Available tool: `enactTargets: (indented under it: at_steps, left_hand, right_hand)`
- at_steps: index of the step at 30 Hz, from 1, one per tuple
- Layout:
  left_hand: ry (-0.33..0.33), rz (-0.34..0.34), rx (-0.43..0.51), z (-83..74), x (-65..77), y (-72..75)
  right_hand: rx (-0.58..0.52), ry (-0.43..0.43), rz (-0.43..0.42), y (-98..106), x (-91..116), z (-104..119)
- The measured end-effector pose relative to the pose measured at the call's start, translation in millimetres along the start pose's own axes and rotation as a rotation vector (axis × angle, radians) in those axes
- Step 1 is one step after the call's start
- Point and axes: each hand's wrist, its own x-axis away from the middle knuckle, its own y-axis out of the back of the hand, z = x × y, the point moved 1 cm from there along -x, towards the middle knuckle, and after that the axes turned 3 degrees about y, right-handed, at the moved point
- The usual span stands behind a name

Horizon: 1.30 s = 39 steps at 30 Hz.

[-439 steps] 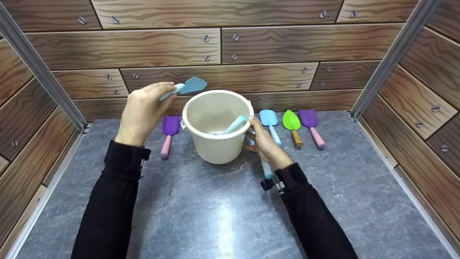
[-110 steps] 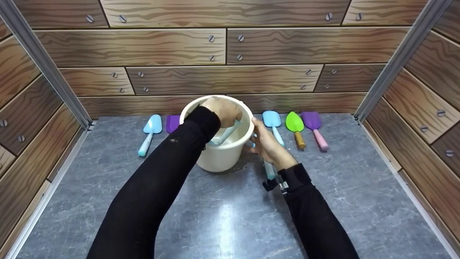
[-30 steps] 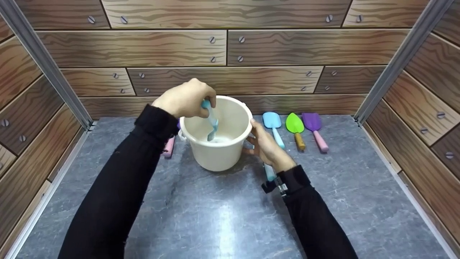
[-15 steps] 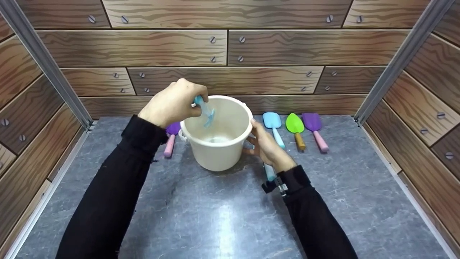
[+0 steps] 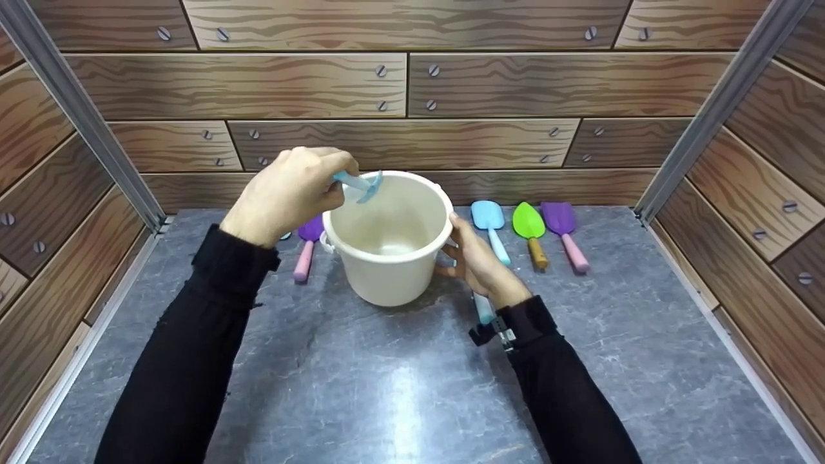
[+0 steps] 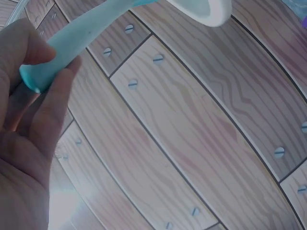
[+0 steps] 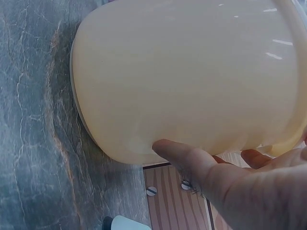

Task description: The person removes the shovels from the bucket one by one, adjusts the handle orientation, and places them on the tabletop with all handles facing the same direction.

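Note:
My left hand pinches the handle end of a light blue toy shovel. The shovel hangs over the bucket's left rim, its blade seen nearly edge-on. In the left wrist view, thumb and fingers close on the pale teal handle. The cream bucket stands upright, and no tool shows inside it. My right hand holds the bucket's right side, one digit near the rim and others lower on the wall. The right wrist view shows a digit against the bucket wall.
Left of the bucket lies a purple shovel with a pink handle. To the right lie a blue shovel, a green trowel and a purple shovel. A pale blue handle shows below my right wrist. Wood-patterned walls enclose the grey surface.
My left hand has drawn the blue shovel up and left out of the bucket. Earlier it held a pointed blue trowel, later seen lying at left. The right hand stays on the bucket.

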Motion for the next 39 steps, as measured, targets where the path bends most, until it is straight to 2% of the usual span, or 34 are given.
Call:
enactTargets:
  at_steps: [10,14,18,30,39]
  left_hand:
    - [-0.180,-0.231,-0.099,6.6,23.0,4.6]
    - [-0.212,-0.302,-0.126,10.1,32.6,6.1]
    - [-0.200,-0.335,-0.148,15.0,42.2,8.0]
    - [-0.144,-0.367,-0.190,29.0,71.7,8.6]
    - [-0.085,-0.358,-0.216,45.4,94.7,6.7]
  right_hand:
    - [-0.008,-0.001,-0.001,-1.0,0.3,0.1]
    - [-0.004,0.006,0.010,-0.6,0.8,-0.1]
    - [0.006,0.019,0.028,0.2,1.3,-0.6]
    - [0.008,0.018,0.019,-0.7,2.6,-0.8]
    - [0.014,0.031,0.031,1.2,1.4,-1.4]
